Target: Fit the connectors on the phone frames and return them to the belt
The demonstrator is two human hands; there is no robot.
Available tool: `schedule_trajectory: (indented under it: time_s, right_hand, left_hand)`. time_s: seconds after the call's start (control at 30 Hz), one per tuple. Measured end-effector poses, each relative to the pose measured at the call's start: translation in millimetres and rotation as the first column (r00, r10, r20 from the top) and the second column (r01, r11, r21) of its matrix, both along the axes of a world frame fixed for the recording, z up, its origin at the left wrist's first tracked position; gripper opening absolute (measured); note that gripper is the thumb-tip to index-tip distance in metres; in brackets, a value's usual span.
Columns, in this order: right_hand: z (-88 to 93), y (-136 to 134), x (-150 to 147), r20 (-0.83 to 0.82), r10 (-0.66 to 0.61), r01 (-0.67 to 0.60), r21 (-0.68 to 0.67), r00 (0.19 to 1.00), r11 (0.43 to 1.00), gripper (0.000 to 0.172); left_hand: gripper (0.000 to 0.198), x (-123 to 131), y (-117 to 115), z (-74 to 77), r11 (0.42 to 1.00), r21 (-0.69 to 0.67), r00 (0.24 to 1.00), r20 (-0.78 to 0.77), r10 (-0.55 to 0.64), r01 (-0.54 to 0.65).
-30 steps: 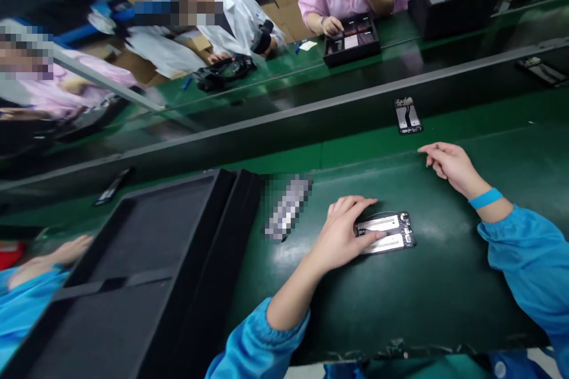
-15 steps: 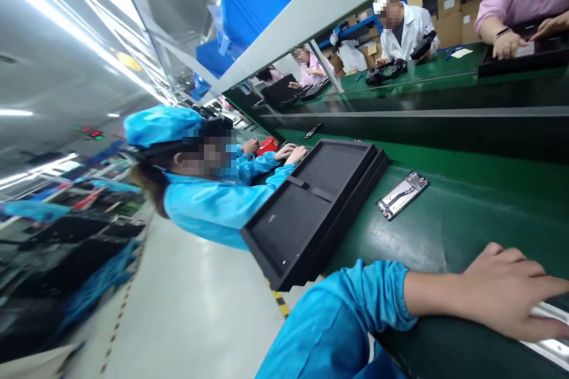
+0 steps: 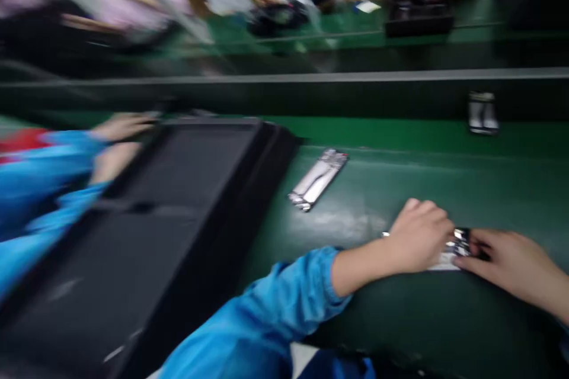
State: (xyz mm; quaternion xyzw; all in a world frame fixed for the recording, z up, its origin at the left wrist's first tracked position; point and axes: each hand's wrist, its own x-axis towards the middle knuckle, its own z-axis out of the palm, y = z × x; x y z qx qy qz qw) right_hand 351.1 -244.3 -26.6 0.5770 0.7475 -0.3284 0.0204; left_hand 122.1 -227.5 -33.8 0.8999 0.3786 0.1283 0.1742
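An opened phone [image 3: 446, 259] with its metal inside showing lies on the green workbench, partly covered by both hands. My left hand [image 3: 420, 235] is closed over its left part, fingers curled and their tips hidden. At the right end, my right hand [image 3: 511, 257] grips the phone between thumb and fingers. Another opened phone [image 3: 318, 180], silvery inside with a dark strip, lies slantwise to the left, apart from my hands. A third phone-like device [image 3: 483, 112] sits farther back on the right, by the ledge.
Stacked black foam trays [image 3: 213, 231] fill the left side of the bench. Beyond them are a co-worker's blue sleeves [image 3: 57, 174]. Across the dark ledge [image 3: 355, 77], people in pink and white work at another bench, one over a black tray [image 3: 418, 21].
My view has swung right and down, with blur. Both my hands now show at the phone, where before only the left was in sight. The trays appear farther left.
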Motion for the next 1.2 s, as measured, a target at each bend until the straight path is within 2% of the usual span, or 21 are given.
schedule_trajectory:
  time_s: [0.07,0.17,0.23,0.33,0.43,0.67,1.0,1.2]
  right_hand:
    - [15.1,2.1,-1.1,-0.02,-0.005,0.004,-0.056,1.0,0.998,0.028]
    - [19.1,13.2,-6.3,-0.162,-0.13,0.092,-0.226,0.978,0.97,0.032]
    - [18.3,17.0,-7.6,-0.233,-0.223,0.129,-0.36,0.947,0.924,0.035]
    - [19.0,18.1,-10.6,-0.232,-0.344,0.176,-0.536,0.91,0.826,0.034]
    - [21.8,20.0,-16.3,-0.191,-0.412,0.214,-0.624,0.891,0.752,0.034]
    - [26.1,25.3,-23.8,-0.138,-0.452,0.273,-0.631,0.882,0.726,0.035]
    - [22.0,23.5,-19.9,-0.183,-0.46,0.252,-0.637,0.869,0.729,0.038]
    - [22.9,25.9,-24.7,-0.139,-0.481,0.296,-0.633,0.866,0.715,0.037]
  left_hand:
    - [0.018,-3.7,2.0,0.4,1.0,-0.023,0.999,0.033,0.007,-0.006]
    - [0.021,-4.8,3.1,-2.2,1.0,-0.013,0.995,0.099,0.018,-0.017]
    - [0.022,-2.7,-0.2,-2.6,0.998,-0.011,0.989,0.138,0.057,-0.057]
    - [0.022,0.9,-5.7,-2.6,0.992,-0.033,0.976,0.174,0.128,-0.124]
    - [0.021,2.3,-7.1,-3.6,0.989,-0.053,0.971,0.189,0.145,-0.137]
    - [0.023,1.8,-6.7,-3.6,0.991,-0.054,0.973,0.19,0.128,-0.12]
    - [0.024,3.2,-6.9,-4.4,0.988,-0.066,0.972,0.185,0.147,-0.137]
    - [0.023,3.1,-5.6,-5.6,0.991,-0.069,0.971,0.206,0.125,-0.113]
